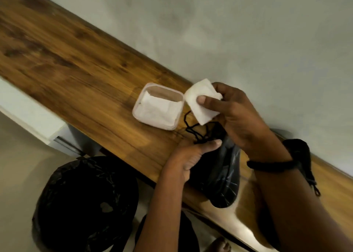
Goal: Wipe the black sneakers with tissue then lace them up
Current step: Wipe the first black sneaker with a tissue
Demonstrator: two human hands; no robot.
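Black upper, glossy: judged the sneaker light, soft-sided, prob. slick. Found it at near edge of the wood surface; resting or lifted, couldn't tell. Held it at the collar w/ left hand, fingers curled round, thumb on top. Best taken at collar or heel, not by the loose laces. Pinched a folded tissue betw. thumb & fingers of right hand, just above laces. Noted open tissue tub beside; black bin bag on floor.
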